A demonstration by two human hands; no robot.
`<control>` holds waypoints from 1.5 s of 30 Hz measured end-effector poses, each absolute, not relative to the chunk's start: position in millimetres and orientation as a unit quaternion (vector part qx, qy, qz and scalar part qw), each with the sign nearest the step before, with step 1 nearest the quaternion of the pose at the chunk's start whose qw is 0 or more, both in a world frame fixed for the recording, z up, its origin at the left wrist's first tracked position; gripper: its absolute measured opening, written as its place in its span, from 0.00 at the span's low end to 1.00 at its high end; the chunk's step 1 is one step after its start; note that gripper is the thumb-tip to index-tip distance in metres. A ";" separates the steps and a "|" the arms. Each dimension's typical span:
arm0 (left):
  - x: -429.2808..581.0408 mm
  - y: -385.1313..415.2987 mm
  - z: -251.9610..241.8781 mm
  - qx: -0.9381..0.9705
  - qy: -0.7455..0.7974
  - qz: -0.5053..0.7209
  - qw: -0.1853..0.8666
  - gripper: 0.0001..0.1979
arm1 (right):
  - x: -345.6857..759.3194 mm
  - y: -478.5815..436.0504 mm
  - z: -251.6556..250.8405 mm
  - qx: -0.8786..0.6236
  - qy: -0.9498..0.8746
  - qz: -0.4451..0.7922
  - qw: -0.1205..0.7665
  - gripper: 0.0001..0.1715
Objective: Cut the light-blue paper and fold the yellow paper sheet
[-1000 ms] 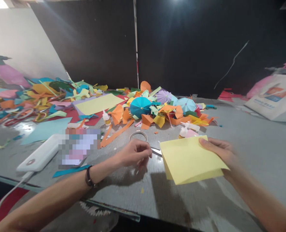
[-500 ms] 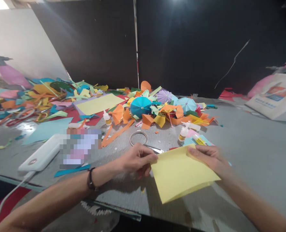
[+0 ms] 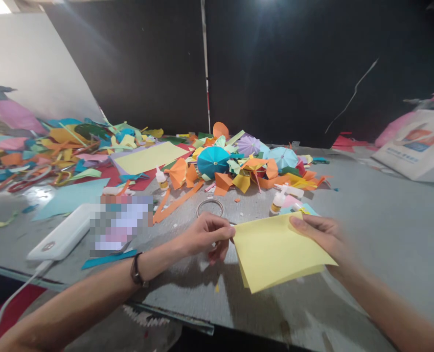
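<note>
Head view: holds a folded yellow paper (image 3: 275, 249) between both hands, lifted just off a grey table (image 3: 385, 230) near its front edge, with a shadow under it. Pinches the sheet's left corner with the left hand (image 3: 205, 235), thumb and forefinger shut on it, the other fingers curled under. Grips the upper right edge with the right hand (image 3: 321, 234), thumb on top, remaining fingers hidden behind the sheet. Shows two layers along the lower edge, slightly splayed. Wears a dark band (image 3: 136, 270) on the left wrist. Has a metal ring (image 3: 210, 207) lying flat just beyond the left hand, and a small glue bottle (image 3: 276, 202) standing just beyond the paper's top edge. Faces a heap of coloured paper scraps (image 3: 73, 146) farther back, with a teal paper umbrella (image 3: 213, 161) among orange and yellow pieces. Has a white power bank (image 3: 60, 237) well to the left, its cable running off the table's edge, and a white bag (image 3: 418, 146) at the far right.
</note>
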State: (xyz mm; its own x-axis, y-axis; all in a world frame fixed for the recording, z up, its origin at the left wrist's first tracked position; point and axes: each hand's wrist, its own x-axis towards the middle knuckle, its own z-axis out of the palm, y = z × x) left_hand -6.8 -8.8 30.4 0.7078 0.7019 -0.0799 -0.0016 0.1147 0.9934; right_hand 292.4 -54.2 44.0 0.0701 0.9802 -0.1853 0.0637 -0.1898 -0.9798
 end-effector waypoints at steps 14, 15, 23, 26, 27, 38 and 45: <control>-0.3 -14.7 23.0 0.562 0.219 0.164 0.781 0.22 | 285.9 -51.6 47.3 -0.532 -0.468 0.564 0.424 0.26; -0.5 -13.3 22.4 0.551 0.221 0.173 0.786 0.22 | 286.0 -50.9 46.3 -0.528 -0.470 0.578 0.407 0.28; -2.9 -8.6 19.2 0.545 0.220 0.109 0.802 0.20 | 283.3 -49.6 41.8 -0.526 -0.445 0.596 0.411 0.25; -3.4 -9.2 17.4 0.531 0.204 0.106 0.815 0.20 | 282.2 -49.6 44.1 -0.529 -0.443 0.597 0.409 0.23; -3.3 -9.4 16.9 0.529 0.203 0.109 0.817 0.20 | 281.9 -49.4 44.4 -0.530 -0.443 0.596 0.410 0.23; -1.4 -11.0 16.8 0.534 0.202 0.116 0.813 0.21 | 287.0 -47.4 38.4 -0.525 -0.459 0.597 0.397 0.22; -6.8 -14.9 27.7 0.595 0.261 0.083 0.756 0.20 | 287.3 -44.9 33.6 -0.520 -0.567 0.426 0.477 0.27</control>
